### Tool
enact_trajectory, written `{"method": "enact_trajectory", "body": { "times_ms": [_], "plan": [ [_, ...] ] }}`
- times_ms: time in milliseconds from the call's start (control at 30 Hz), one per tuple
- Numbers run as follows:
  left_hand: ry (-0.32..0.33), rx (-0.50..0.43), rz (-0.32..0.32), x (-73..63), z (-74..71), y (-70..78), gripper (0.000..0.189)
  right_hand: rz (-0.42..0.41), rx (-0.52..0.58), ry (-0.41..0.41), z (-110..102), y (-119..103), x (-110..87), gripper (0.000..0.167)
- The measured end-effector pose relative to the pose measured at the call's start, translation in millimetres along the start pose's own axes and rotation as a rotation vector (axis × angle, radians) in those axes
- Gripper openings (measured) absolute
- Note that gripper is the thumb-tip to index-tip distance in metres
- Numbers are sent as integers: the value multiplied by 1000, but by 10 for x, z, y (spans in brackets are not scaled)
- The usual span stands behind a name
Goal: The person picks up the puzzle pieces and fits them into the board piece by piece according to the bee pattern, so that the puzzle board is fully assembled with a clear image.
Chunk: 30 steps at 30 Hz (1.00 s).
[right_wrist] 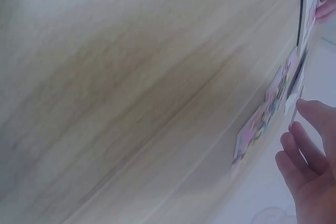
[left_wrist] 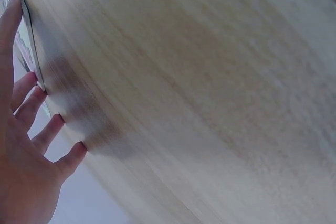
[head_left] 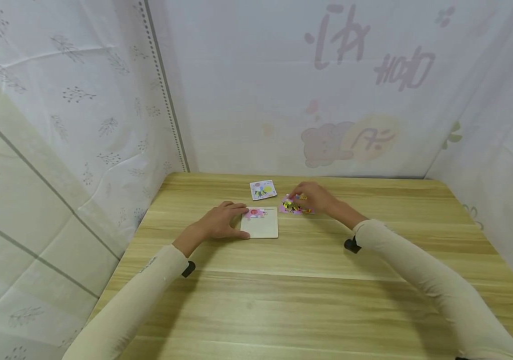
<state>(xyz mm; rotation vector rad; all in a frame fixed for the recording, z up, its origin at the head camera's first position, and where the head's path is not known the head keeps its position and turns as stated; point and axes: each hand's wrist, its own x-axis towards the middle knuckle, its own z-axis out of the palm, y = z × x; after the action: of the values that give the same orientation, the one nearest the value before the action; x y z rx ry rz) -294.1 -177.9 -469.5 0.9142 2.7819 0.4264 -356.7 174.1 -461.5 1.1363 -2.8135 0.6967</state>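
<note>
The puzzle board (head_left: 263,229) lies flat on the wooden table (head_left: 247,300), joined pieces (head_left: 256,213) along its upper-left edge. The left hand (head_left: 220,221) spans the board's left side, thumb at the lower corner, extended fingers at the upper, without clenching. The right hand (head_left: 315,196), wrist bent inward, pinches a thin piece (right_wrist: 293,119) between thumb and fingertip above loose pieces (head_left: 290,206). A picture card (head_left: 263,190) lies beyond the board.
</note>
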Motion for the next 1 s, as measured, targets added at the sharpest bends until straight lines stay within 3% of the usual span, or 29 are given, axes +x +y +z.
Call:
{"method": "enact_trajectory", "body": {
  "times_ms": [267, 500, 800, 1000],
  "plan": [
    [-2, 6, -4, 4, -1, -4, 94, -50, -43, -5, 93, -84, 37, 16],
    [-4, 7, -10, 1, -3, 6, 94, -60, 25, -13, 142, -202, 57, 16],
    [-1, -3, -7, 0, -7, 16, 93, -109, -34, -14, 211, -293, 97, 15],
    [5, -1, -2, -1, -7, 14, 93, -129, -1, -10, 246, -352, 112, 14]
  ]
}}
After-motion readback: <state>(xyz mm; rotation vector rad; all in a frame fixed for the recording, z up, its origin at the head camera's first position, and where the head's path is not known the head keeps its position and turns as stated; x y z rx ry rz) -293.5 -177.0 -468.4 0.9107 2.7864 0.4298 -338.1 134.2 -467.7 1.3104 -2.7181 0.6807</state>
